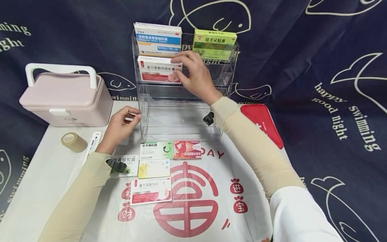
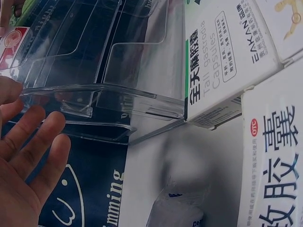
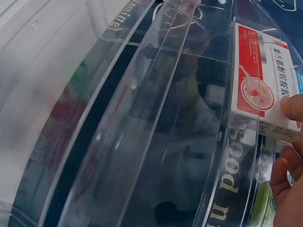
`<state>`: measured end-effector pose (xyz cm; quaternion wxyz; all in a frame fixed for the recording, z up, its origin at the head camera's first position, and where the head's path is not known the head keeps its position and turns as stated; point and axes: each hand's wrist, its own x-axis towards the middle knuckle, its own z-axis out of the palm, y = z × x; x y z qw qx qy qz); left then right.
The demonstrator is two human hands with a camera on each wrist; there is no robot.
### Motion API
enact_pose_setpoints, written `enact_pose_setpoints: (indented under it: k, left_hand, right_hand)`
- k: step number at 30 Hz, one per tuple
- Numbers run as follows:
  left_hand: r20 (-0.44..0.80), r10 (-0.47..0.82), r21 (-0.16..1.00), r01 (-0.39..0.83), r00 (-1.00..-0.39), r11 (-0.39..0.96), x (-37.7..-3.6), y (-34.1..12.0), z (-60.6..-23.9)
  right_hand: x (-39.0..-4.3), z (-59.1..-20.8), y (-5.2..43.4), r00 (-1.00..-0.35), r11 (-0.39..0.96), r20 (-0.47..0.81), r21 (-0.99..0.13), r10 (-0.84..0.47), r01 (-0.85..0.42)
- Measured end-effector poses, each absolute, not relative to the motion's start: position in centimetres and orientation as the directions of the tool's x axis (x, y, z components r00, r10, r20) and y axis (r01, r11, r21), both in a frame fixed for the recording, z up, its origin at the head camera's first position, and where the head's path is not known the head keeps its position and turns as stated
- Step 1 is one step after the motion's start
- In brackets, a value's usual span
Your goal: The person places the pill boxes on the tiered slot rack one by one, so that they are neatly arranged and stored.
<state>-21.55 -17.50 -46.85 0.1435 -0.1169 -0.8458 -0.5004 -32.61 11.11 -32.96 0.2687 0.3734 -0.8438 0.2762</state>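
Partly hidden behind clear acrylic, the red-and-white box stands in the second tier of the acrylic rack, left compartment; the right hand pinches its upper right corner, the palm covering the compartment beside it. Lower tiers are open. The left hand rests relaxed, fingers loosely spread, at the rack's lower left edge, gripping nothing. Flat cardboard medicine boxes lie before the rack, one overlapped by the left sleeve.

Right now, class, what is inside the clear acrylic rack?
The clear rack holds three boxes: a blue-and-white box and a green box on top, a red-and-white box below, touched by the right hand. Lower tiers look bare; behind the hand is hidden.
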Motion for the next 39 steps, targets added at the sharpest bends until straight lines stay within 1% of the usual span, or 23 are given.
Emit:
enact_pose_setpoints:
  k: [4,9,12,16,19,22,26,28,30,32,35,39]
  left_hand:
    - [0.360,0.055,0.815,0.343,-0.931,0.466,-21.6,-17.4,-46.8]
    - [0.359,0.058,0.811,0.343,-0.931,0.473,-21.7,-17.3,-46.8]
    - [0.364,0.054,0.808,0.345,-0.930,0.477,-21.6,-17.4,-47.0]
    - [0.366,0.048,0.807,0.342,-0.929,0.481,-21.4,-17.5,-47.2]
    - [0.358,0.053,0.809,0.338,-0.932,0.482,-21.2,-17.5,-47.3]
    - [0.350,0.058,0.812,0.334,-0.935,0.478,-21.1,-17.4,-47.2]
    - [0.348,0.054,0.816,0.330,-0.936,0.474,-20.9,-17.4,-47.0]
    - [0.354,0.046,0.814,0.332,-0.934,0.478,-21.0,-17.5,-46.9]
    - [0.359,0.041,0.812,0.333,-0.933,0.479,-21.0,-17.5,-46.9]
    - [0.364,0.041,0.809,0.337,-0.931,0.481,-21.1,-17.5,-46.9]
    - [0.367,0.049,0.808,0.344,-0.929,0.478,-21.2,-17.4,-47.0]
    - [0.374,0.050,0.808,0.351,-0.926,0.472,-21.3,-17.3,-47.1]
  right_hand:
    - [-32.4,-33.1,11.6,-0.564,0.559,0.692,-0.274,-0.450,-0.782]
    - [-31.4,-33.7,13.2,-0.545,0.498,0.742,-0.329,-0.389,-0.803]
    - [-30.0,-34.8,14.4,-0.566,0.465,0.741,-0.383,-0.361,-0.798]
    - [-27.5,-37.5,16.2,-0.605,0.430,0.712,-0.450,-0.357,-0.783]
    - [-25.2,-39.9,17.7,-0.635,0.407,0.671,-0.494,-0.382,-0.768]
    - [-22.7,-42.3,18.9,-0.684,0.407,0.589,-0.550,-0.431,-0.729]
    - [-19.4,-45.8,20.0,-0.764,0.453,0.393,-0.632,-0.512,-0.629]
    - [-18.1,-47.4,20.3,-0.792,0.503,0.293,-0.643,-0.535,-0.578]
    - [-17.2,-48.8,20.5,-0.817,0.558,0.223,-0.633,-0.532,-0.536]
    - [-16.7,-49.7,20.8,-0.841,0.602,0.194,-0.619,-0.505,-0.504]
    - [-16.3,-50.5,21.1,-0.865,0.644,0.198,-0.595,-0.461,-0.480]
    - [-16.2,-51.0,21.2,-0.871,0.678,0.210,-0.557,-0.444,-0.480]
